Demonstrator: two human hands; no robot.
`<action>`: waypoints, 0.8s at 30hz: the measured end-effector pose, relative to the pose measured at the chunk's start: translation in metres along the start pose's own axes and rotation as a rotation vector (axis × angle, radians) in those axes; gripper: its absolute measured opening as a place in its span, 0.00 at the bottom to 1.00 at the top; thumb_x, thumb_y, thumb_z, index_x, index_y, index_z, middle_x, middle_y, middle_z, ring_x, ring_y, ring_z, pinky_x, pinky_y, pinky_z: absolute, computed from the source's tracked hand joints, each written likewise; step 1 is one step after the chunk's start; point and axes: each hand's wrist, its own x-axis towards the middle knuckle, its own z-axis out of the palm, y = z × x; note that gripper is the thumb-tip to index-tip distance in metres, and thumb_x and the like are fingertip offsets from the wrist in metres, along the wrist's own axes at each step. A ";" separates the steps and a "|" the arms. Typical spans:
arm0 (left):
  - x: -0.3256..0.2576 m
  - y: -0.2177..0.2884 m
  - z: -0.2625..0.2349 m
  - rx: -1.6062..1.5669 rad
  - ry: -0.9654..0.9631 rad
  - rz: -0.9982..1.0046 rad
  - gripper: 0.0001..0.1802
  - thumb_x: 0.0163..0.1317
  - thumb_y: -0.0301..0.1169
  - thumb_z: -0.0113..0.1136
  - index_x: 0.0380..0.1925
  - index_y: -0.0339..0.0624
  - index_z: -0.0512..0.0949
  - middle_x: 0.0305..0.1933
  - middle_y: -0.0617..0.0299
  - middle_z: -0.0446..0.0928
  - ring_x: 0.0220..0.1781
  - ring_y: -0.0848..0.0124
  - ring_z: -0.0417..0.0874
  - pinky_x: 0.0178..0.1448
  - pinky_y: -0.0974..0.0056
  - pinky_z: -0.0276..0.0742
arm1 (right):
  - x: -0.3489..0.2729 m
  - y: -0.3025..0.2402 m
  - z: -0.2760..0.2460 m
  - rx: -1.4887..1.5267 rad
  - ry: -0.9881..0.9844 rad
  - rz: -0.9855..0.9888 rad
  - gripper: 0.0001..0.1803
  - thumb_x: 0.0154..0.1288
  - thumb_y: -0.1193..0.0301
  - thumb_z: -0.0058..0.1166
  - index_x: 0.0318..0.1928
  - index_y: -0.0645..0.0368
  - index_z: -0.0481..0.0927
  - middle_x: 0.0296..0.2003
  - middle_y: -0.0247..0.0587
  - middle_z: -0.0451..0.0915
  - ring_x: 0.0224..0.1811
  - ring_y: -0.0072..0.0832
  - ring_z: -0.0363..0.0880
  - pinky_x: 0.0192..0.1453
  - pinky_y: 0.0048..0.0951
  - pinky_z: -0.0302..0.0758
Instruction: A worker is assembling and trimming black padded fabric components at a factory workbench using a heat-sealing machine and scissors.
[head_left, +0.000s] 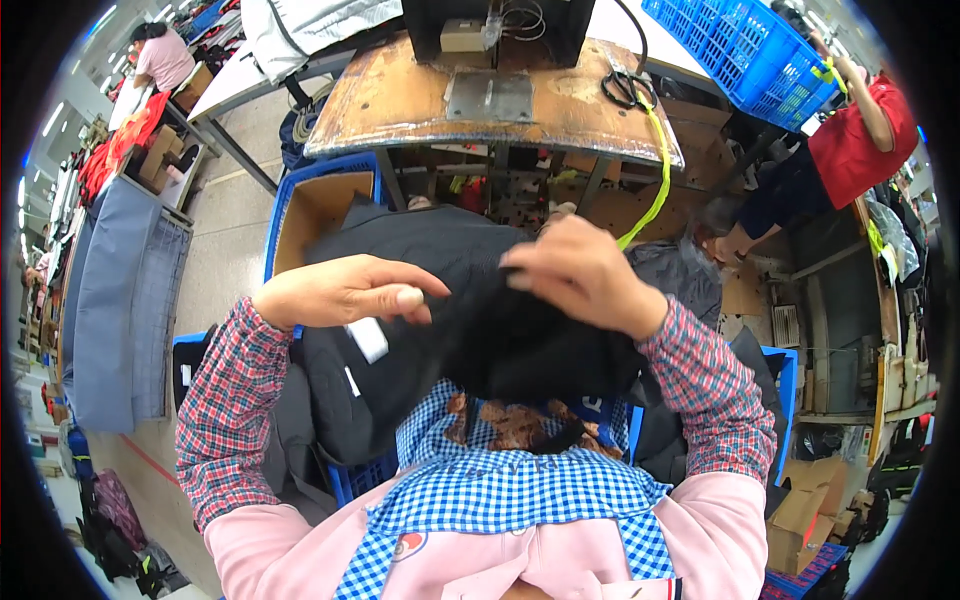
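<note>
Over my lap lies dark fabric: a charcoal cloth piece with white tags, and a blacker cloth blurred by motion. My right hand is closed, its fingers pinching the upper edge of the black cloth and holding it up. To the left, my left hand hovers above the charcoal cloth. Its fingers point right, with the thumb apart from them and nothing between them. Checked sleeves cover both forearms.
Ahead stands a worn wooden machine table with black-handled scissors and a hanging yellow-green strap. Blue crates surround me. Another blue basket sits at upper right, near a person in red.
</note>
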 end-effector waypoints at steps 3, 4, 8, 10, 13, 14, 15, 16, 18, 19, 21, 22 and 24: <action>0.007 -0.058 0.016 0.035 0.384 -0.136 0.27 0.75 0.46 0.52 0.57 0.31 0.75 0.51 0.52 0.81 0.55 0.64 0.81 0.61 0.63 0.75 | -0.015 -0.016 0.017 0.068 -0.046 -0.170 0.16 0.56 0.71 0.68 0.48 0.51 0.86 0.26 0.31 0.73 0.28 0.30 0.74 0.37 0.34 0.68; 0.006 -0.074 0.021 0.206 0.497 -0.170 0.29 0.74 0.48 0.53 0.58 0.29 0.74 0.54 0.48 0.80 0.57 0.61 0.80 0.63 0.62 0.74 | -0.017 -0.024 0.018 0.022 -0.030 -0.221 0.16 0.57 0.70 0.68 0.47 0.51 0.86 0.26 0.30 0.74 0.28 0.28 0.74 0.37 0.32 0.68; 0.000 -0.136 0.040 0.208 0.712 -0.361 0.37 0.70 0.54 0.55 0.59 0.25 0.72 0.60 0.37 0.75 0.62 0.51 0.77 0.66 0.58 0.72 | -0.024 -0.038 0.013 -0.053 -0.025 -0.278 0.13 0.59 0.69 0.65 0.46 0.52 0.87 0.27 0.29 0.76 0.29 0.25 0.74 0.37 0.30 0.68; -0.002 -0.143 0.046 0.129 0.740 -0.399 0.39 0.70 0.55 0.55 0.60 0.24 0.71 0.60 0.37 0.75 0.63 0.51 0.77 0.66 0.58 0.72 | -0.026 -0.040 0.009 -0.044 -0.039 -0.266 0.13 0.58 0.70 0.66 0.46 0.51 0.87 0.25 0.29 0.75 0.28 0.25 0.74 0.37 0.29 0.68; -0.013 -0.138 0.042 -0.029 0.751 -0.423 0.37 0.68 0.53 0.59 0.58 0.26 0.74 0.54 0.43 0.79 0.58 0.57 0.80 0.63 0.62 0.74 | -0.029 -0.043 0.002 -0.037 -0.058 -0.256 0.14 0.56 0.71 0.67 0.45 0.50 0.87 0.24 0.28 0.74 0.27 0.25 0.73 0.36 0.29 0.68; -0.019 -0.141 0.034 -0.147 0.677 -0.415 0.34 0.67 0.51 0.62 0.55 0.27 0.76 0.50 0.48 0.81 0.54 0.62 0.81 0.60 0.64 0.75 | -0.030 -0.044 0.000 -0.022 -0.061 -0.232 0.15 0.55 0.71 0.68 0.45 0.50 0.87 0.24 0.28 0.74 0.27 0.25 0.73 0.36 0.29 0.67; -0.022 -0.136 0.030 -0.264 0.598 -0.404 0.31 0.66 0.49 0.65 0.53 0.29 0.78 0.47 0.53 0.82 0.50 0.67 0.83 0.58 0.67 0.76 | -0.033 -0.043 -0.002 -0.009 -0.064 -0.205 0.16 0.55 0.71 0.68 0.46 0.50 0.87 0.24 0.28 0.74 0.27 0.25 0.73 0.35 0.29 0.67; -0.024 -0.125 0.029 -0.413 0.659 -0.365 0.24 0.63 0.44 0.69 0.47 0.33 0.81 0.41 0.61 0.83 0.43 0.74 0.82 0.53 0.72 0.75 | -0.037 -0.041 -0.002 -0.014 -0.051 -0.201 0.16 0.54 0.71 0.69 0.46 0.49 0.87 0.25 0.27 0.74 0.28 0.25 0.73 0.35 0.29 0.67; -0.030 -0.118 0.023 -0.473 0.673 -0.252 0.21 0.64 0.41 0.69 0.45 0.34 0.81 0.42 0.63 0.82 0.43 0.76 0.81 0.53 0.72 0.75 | -0.039 -0.042 -0.007 -0.010 -0.073 -0.202 0.16 0.54 0.71 0.68 0.46 0.49 0.87 0.25 0.27 0.74 0.28 0.24 0.74 0.36 0.29 0.66; -0.032 -0.114 0.019 -0.474 0.679 -0.208 0.20 0.64 0.41 0.69 0.45 0.34 0.81 0.41 0.64 0.82 0.43 0.77 0.81 0.52 0.72 0.75 | -0.038 -0.043 -0.009 -0.009 -0.094 -0.198 0.16 0.55 0.71 0.68 0.47 0.49 0.86 0.25 0.28 0.75 0.28 0.24 0.74 0.36 0.29 0.66; -0.031 -0.103 0.011 -0.413 0.650 -0.201 0.21 0.64 0.40 0.69 0.46 0.33 0.81 0.42 0.63 0.82 0.43 0.76 0.81 0.53 0.72 0.75 | -0.037 -0.048 -0.010 0.000 -0.121 -0.234 0.16 0.55 0.71 0.68 0.47 0.49 0.86 0.26 0.27 0.75 0.28 0.24 0.74 0.37 0.29 0.66; -0.027 -0.097 0.007 -0.354 0.618 -0.195 0.22 0.63 0.40 0.69 0.48 0.32 0.81 0.42 0.62 0.82 0.44 0.75 0.81 0.53 0.72 0.75 | -0.036 -0.050 -0.010 0.010 -0.149 -0.266 0.16 0.55 0.70 0.68 0.47 0.49 0.86 0.26 0.27 0.75 0.28 0.23 0.75 0.38 0.29 0.66; -0.009 -0.083 0.001 -0.245 0.587 -0.193 0.24 0.63 0.40 0.69 0.50 0.30 0.79 0.43 0.61 0.82 0.45 0.73 0.81 0.54 0.72 0.75 | -0.030 -0.062 -0.006 0.135 -0.273 -0.257 0.14 0.59 0.66 0.68 0.46 0.51 0.85 0.27 0.28 0.76 0.31 0.23 0.76 0.37 0.29 0.65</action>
